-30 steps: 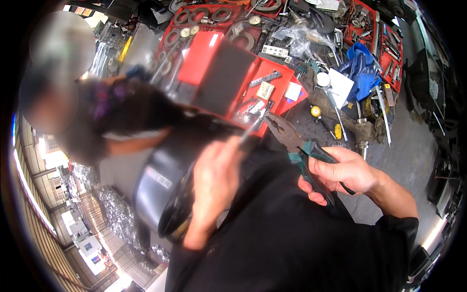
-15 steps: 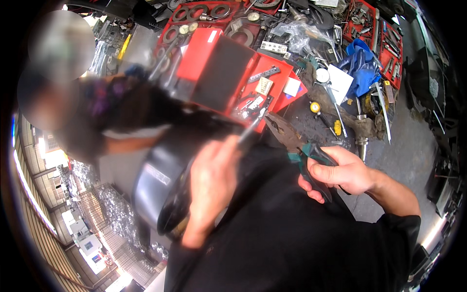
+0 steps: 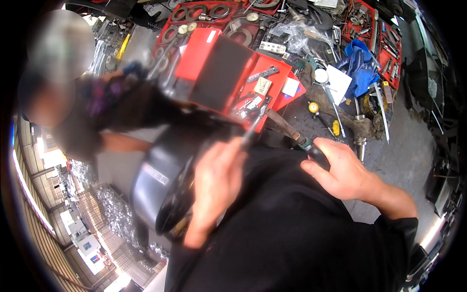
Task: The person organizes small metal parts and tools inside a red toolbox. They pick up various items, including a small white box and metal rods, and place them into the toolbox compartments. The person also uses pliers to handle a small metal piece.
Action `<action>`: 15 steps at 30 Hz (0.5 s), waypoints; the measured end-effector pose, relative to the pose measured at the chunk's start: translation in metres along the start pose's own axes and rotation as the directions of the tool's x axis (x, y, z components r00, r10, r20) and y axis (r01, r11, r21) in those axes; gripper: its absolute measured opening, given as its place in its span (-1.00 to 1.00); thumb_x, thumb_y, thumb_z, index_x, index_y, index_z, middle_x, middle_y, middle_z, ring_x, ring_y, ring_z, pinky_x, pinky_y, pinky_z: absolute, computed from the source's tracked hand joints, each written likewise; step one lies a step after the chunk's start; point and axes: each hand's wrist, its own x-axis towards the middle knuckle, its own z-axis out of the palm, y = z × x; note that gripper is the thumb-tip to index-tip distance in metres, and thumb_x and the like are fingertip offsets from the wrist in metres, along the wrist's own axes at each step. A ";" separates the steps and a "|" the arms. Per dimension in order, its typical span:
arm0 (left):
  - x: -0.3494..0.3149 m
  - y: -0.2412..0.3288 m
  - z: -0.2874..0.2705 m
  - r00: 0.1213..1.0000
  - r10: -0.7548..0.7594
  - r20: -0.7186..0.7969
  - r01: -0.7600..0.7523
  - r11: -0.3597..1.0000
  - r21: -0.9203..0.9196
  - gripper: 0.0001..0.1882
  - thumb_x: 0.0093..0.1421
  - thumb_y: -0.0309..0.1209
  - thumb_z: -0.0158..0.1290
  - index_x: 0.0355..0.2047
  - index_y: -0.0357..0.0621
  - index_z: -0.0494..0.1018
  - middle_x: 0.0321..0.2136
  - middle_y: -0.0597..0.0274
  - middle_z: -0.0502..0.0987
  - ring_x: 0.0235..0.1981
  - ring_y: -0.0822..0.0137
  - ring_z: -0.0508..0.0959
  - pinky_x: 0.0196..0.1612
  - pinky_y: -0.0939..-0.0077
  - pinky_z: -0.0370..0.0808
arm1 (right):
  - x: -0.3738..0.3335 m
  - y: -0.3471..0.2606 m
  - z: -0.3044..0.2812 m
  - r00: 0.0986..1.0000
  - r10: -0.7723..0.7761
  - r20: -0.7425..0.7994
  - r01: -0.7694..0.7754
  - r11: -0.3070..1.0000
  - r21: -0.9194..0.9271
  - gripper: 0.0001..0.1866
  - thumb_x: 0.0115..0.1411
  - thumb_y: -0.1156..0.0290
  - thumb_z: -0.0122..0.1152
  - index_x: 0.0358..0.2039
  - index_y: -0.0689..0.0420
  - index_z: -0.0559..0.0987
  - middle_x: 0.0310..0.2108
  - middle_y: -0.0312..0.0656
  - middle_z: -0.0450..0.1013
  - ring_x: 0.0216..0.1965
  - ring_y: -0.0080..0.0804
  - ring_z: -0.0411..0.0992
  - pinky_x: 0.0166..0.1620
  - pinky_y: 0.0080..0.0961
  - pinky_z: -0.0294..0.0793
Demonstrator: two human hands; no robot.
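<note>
My right hand (image 3: 343, 173) is closed around the dark green and black handles of a pair of pliers (image 3: 287, 127). The rusty jaws point up and left, seen nearly edge-on. In front of my body, my left hand (image 3: 220, 173) grips a slender metal tool (image 3: 255, 125), whose tip reaches close to the plier jaws; blur hides its exact kind and whether the two touch. Just beyond both tips lies an open red case (image 3: 272, 92) with a dark foam lid, holding a small pale box (image 3: 262, 86) and several small parts.
A dark glossy rounded shell (image 3: 152, 182) sits left of my left hand. A blurred co-worker (image 3: 116, 97) leans in at the left. Dial gauges (image 3: 314, 107), a caliper (image 3: 382, 112), blue cloth (image 3: 359, 68) and red tool trays (image 3: 360, 24) crowd the bench. Wire-mesh bins (image 3: 92, 204) stand lower left.
My right hand has rolled the pliers from a flat, broadside view to nearly edge-on, its back now facing up. My left hand has shifted slightly right with the slender tool.
</note>
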 end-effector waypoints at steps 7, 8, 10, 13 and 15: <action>0.000 0.003 -0.001 0.999 -0.044 0.010 0.045 0.998 -0.033 -0.68 0.31 -0.60 0.18 0.06 -0.23 0.64 -0.43 0.09 0.54 -0.46 0.19 0.56 -0.32 0.39 0.50 | 0.001 -0.005 -0.014 0.992 0.061 0.110 -0.067 0.996 0.053 -0.60 0.41 0.15 0.32 -0.13 0.28 0.48 -0.21 0.08 0.53 -0.21 0.12 0.57 -0.16 -0.08 0.54; 0.000 0.002 -0.001 0.999 -0.044 0.007 0.044 0.998 -0.040 -0.68 0.31 -0.61 0.19 0.06 -0.23 0.64 -0.43 0.10 0.54 -0.46 0.21 0.56 -0.33 0.41 0.49 | 0.001 -0.003 -0.017 0.977 0.091 0.194 -0.132 0.969 0.210 -0.60 0.43 0.14 0.30 -0.11 0.28 0.49 -0.17 0.05 0.56 -0.19 0.02 0.60 -0.15 -0.14 0.57; 0.001 0.001 -0.002 0.999 -0.049 0.017 0.051 0.995 -0.086 -0.68 0.30 -0.62 0.19 0.06 -0.23 0.64 -0.44 0.13 0.53 -0.46 0.27 0.56 -0.33 0.45 0.48 | 0.001 -0.002 -0.021 0.935 0.120 0.335 -0.276 0.838 0.471 -0.61 0.47 0.14 0.27 -0.06 0.27 0.49 -0.09 0.01 0.59 -0.14 -0.16 0.64 -0.10 -0.24 0.62; 0.003 -0.001 -0.002 0.999 -0.043 0.026 0.046 0.989 -0.143 -0.68 0.29 -0.65 0.19 0.05 -0.24 0.65 -0.45 0.17 0.52 -0.46 0.35 0.54 -0.33 0.51 0.48 | 0.001 -0.001 -0.024 0.874 0.096 0.476 -0.439 0.575 0.690 -0.62 0.52 0.15 0.20 0.02 0.26 0.49 0.01 -0.02 0.61 -0.09 -0.33 0.65 -0.04 -0.34 0.66; 0.004 -0.002 -0.002 0.999 -0.034 0.030 0.038 0.986 -0.162 -0.68 0.29 -0.66 0.18 0.05 -0.25 0.65 -0.45 0.19 0.52 -0.45 0.38 0.53 -0.32 0.53 0.48 | 0.003 -0.001 -0.029 0.846 0.038 0.532 -0.489 0.455 0.744 -0.64 0.54 0.17 0.16 0.04 0.26 0.48 0.03 0.00 0.60 -0.10 -0.34 0.66 -0.02 -0.35 0.68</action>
